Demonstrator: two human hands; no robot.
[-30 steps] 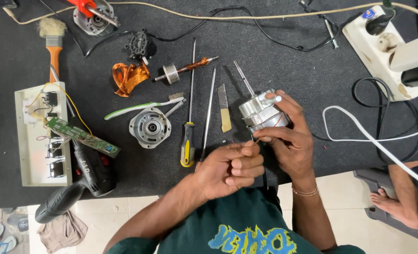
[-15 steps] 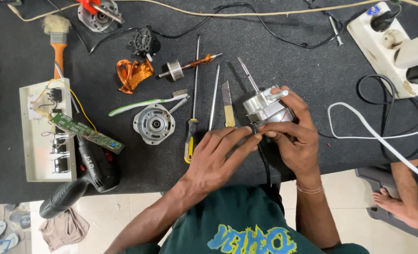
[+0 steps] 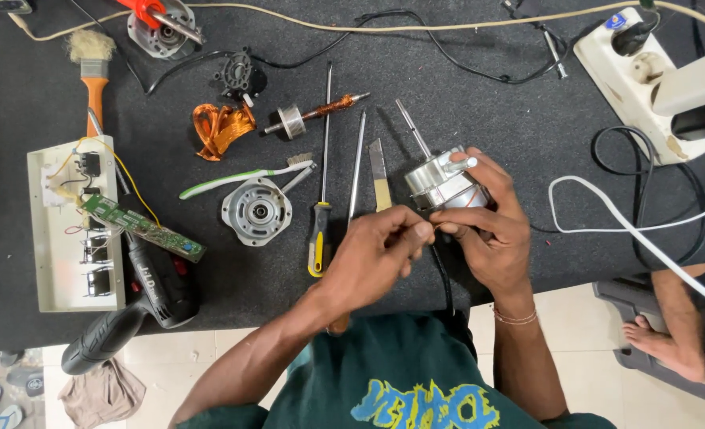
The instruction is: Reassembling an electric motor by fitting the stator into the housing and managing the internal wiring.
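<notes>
Dark felt covers the bench under both hands. Right hand (image 3: 491,230) wraps the small silver metal motor housing (image 3: 440,181), its shaft pointing up-left away from the body. Left hand (image 3: 376,254) pinches thin wires at the housing's near edge, fingertips meeting the right's. White rectangular power strip (image 3: 618,75) lies far right of them.

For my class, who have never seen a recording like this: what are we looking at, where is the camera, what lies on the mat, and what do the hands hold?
The one picture comes from a camera worn on a person's head, looking down at their own bare hands. The right hand grips a small silver motor. The left hand pinches at something fine beside the motor; what it is cannot be told. On the dark mat lie a yellow-handled screwdriver, a round motor cover, a copper coil, a brush, a circuit board, a cordless drill and a white power strip.
</notes>
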